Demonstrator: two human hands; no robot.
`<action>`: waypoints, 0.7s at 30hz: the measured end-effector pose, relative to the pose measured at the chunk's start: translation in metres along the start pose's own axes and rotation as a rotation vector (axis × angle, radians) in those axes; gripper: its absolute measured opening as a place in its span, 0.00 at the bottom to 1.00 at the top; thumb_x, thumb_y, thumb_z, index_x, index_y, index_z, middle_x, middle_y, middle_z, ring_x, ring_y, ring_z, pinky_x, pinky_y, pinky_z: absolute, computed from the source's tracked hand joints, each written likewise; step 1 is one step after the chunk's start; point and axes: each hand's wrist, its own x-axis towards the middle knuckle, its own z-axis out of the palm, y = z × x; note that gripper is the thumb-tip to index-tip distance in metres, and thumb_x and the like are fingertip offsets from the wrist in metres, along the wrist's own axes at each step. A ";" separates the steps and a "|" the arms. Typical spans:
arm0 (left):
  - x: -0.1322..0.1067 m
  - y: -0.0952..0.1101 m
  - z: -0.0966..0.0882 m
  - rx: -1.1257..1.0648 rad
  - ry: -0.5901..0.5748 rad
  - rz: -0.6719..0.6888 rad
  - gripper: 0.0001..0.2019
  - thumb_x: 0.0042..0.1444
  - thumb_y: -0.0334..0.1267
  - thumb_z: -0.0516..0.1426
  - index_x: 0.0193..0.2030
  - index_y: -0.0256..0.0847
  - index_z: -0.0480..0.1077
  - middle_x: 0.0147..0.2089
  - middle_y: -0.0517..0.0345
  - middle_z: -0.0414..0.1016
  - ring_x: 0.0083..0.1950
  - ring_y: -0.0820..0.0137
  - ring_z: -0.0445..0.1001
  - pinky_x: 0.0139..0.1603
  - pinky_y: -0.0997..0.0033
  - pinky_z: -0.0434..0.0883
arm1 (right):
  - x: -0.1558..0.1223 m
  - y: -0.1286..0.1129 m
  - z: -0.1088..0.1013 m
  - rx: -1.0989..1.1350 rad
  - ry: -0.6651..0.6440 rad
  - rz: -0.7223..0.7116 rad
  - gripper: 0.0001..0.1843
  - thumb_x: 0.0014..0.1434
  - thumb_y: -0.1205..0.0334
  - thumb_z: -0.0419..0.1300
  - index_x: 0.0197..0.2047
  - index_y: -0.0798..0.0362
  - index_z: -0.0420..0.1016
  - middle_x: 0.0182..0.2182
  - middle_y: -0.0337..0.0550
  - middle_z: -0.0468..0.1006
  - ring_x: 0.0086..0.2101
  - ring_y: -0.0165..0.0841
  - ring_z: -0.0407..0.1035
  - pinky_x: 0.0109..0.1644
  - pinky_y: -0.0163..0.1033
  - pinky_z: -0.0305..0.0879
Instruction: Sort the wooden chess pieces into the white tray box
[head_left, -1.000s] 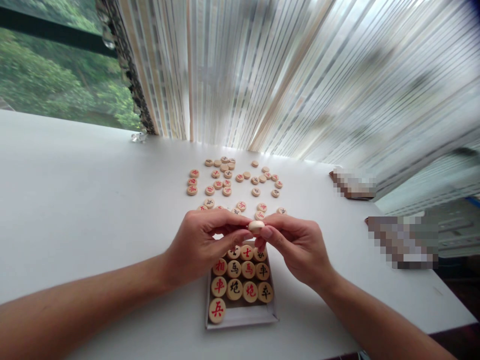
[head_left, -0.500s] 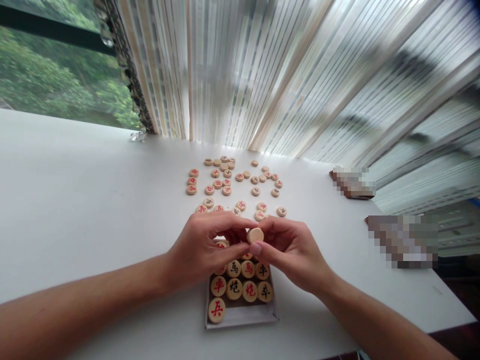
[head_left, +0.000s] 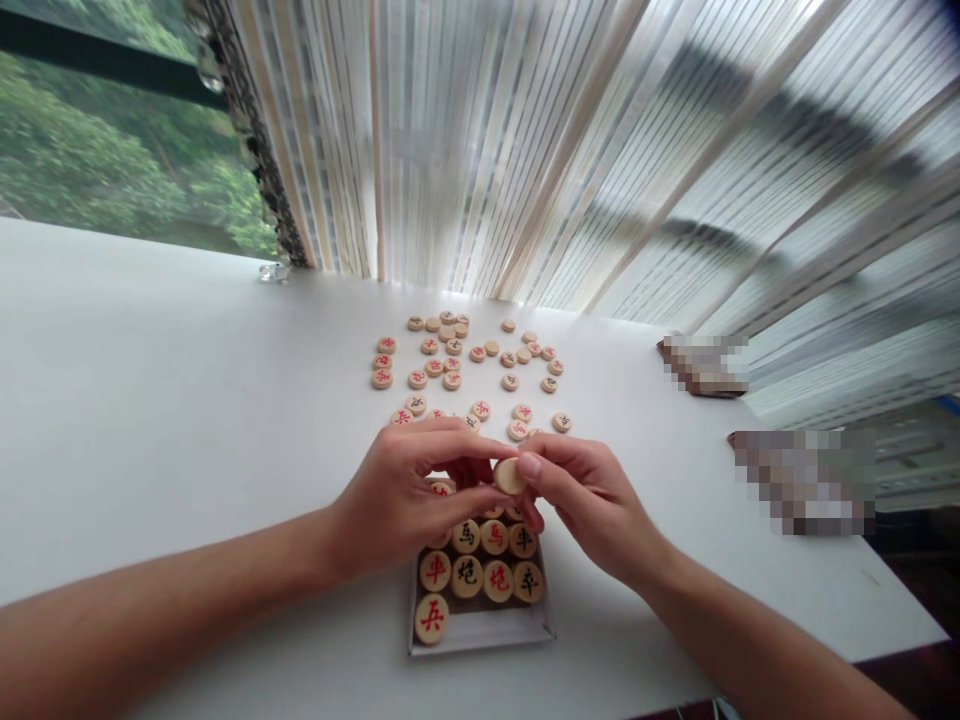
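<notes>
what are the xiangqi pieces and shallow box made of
Xiangqi pieces: probably wood, smooth-looking, judging by their tan colour and rounded edges, though no grain shows. Shallow box: perhaps cardboard, given its thin, pale walls; its finish is unclear.

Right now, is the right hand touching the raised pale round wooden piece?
Touching: head view shows the right hand with thumb on the wooden piece.
</notes>
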 end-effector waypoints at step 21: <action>-0.001 0.001 0.004 0.099 0.026 0.103 0.10 0.60 0.27 0.69 0.49 0.36 0.83 0.35 0.57 0.82 0.32 0.75 0.78 0.35 0.77 0.77 | -0.003 -0.002 0.008 0.019 0.011 0.034 0.17 0.57 0.56 0.78 0.31 0.54 0.75 0.22 0.34 0.72 0.23 0.26 0.62 0.26 0.32 0.57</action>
